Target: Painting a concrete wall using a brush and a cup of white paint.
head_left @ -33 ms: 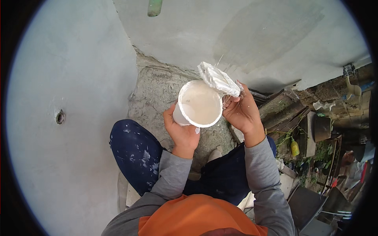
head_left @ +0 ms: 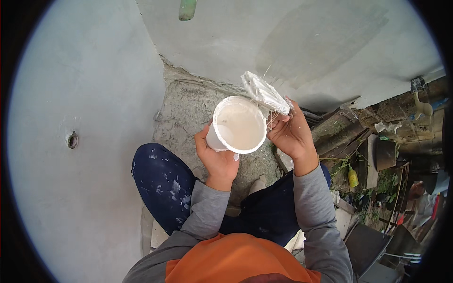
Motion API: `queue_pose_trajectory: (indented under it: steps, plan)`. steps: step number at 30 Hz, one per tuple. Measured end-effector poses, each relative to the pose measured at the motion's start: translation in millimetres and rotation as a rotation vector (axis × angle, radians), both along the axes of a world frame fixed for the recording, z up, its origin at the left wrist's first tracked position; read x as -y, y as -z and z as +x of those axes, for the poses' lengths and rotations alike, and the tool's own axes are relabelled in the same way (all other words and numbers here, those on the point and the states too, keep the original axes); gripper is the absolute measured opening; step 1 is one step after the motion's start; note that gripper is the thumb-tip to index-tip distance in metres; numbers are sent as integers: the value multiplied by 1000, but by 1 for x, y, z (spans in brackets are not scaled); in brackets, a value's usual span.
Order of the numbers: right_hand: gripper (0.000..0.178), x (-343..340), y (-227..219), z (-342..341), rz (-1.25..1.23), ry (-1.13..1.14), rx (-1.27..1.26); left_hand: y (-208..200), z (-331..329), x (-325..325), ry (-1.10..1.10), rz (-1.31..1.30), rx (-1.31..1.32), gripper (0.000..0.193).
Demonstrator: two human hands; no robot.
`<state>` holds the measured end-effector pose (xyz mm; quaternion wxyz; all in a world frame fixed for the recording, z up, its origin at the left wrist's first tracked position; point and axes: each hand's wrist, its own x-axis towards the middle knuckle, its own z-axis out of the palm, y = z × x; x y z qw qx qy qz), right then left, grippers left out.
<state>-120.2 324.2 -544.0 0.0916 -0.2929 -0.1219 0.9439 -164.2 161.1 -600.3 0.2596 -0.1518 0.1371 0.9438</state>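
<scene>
My left hand (head_left: 218,158) is wrapped around the side of a white plastic cup (head_left: 238,125), fingers closed on its wall from the near left, holding it up in front of me with its mouth open toward me. Inside the cup sits a pale, creamy white liquid that coats the walls. My right hand (head_left: 291,137) is just right of the cup, closed on a crumpled white plastic bag (head_left: 264,92) whose bunched end sticks up and to the far left, over the cup's far right rim; thin fibres or threads hang from it beside my fingertips. Whether the bag touches the rim I cannot tell. Both grey sleeves (head_left: 311,214) come up from the near edge, above an orange garment (head_left: 231,262) at my chest. My left knee (head_left: 163,181), in dark blue trousers spattered with white flecks, sits near and left of the cup. Under the cup lies a rough grey concrete floor (head_left: 188,108). A smooth pale wall (head_left: 85,94) fills the left, with a small round hole (head_left: 72,140) in it, and another pale wall (head_left: 306,42) runs across the far side. Well to the right, among clutter and rubble, stands a small yellow bottle (head_left: 352,178).
</scene>
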Motion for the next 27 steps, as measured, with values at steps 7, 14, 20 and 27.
queue_pose_trajectory:
  steps: [7,14,20,27]
  plan:
    - [21,-37,-32,-18,209,224,-58,-37,-3,46,-158,71,-57,40]
    - [18,-58,-25,-81,1521,435,-113,-73,-15,106,-380,226,-119,43]
    - [14,-76,-19,-119,2951,72,-279,-68,-20,130,-382,354,-204,42]
    - [16,-72,-90,-100,3152,458,-155,-65,-27,125,-446,331,-55,44]
